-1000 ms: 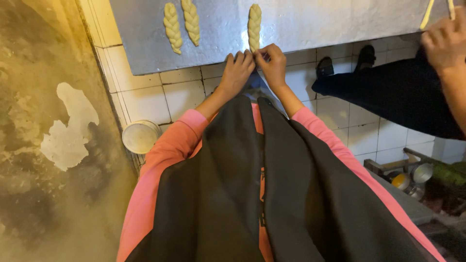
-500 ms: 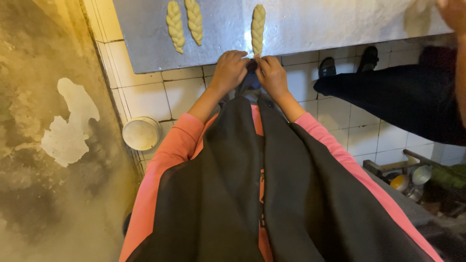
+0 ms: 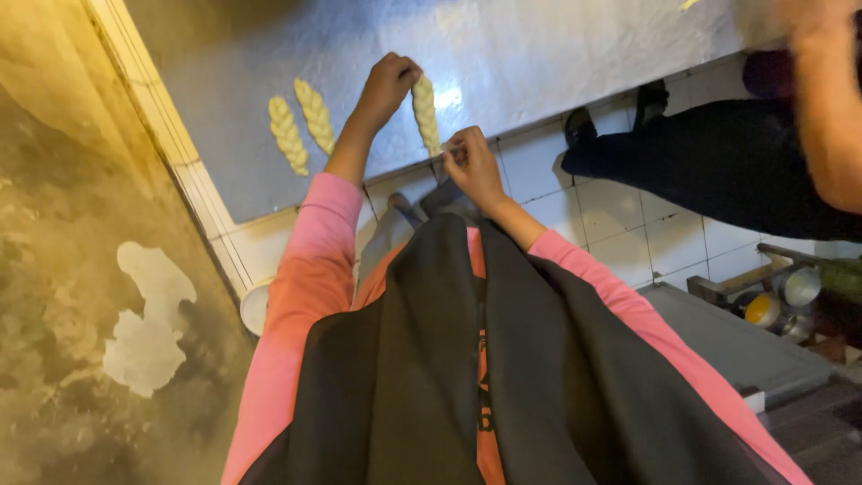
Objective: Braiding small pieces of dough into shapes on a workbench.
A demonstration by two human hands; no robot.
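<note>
A braided dough strand (image 3: 426, 115) is pinched at its far end by the left hand (image 3: 386, 85) and its near end by the right hand (image 3: 471, 162), near the counter (image 3: 539, 54) front edge.

Two braided strands (image 3: 301, 126) lie left.

Worktop (image 3: 539, 45) fills upper frame. Two braided dough pieces (image 3: 301, 121) lie side by side upper left on worktop. Third braided dough strand (image 3: 426, 112) right of them, upper centre. Left hand (image 3: 386, 85) at its far end, right hand (image 3: 471, 162) at near end. Another person's arm (image 3: 831, 108) at upper right.
</note>
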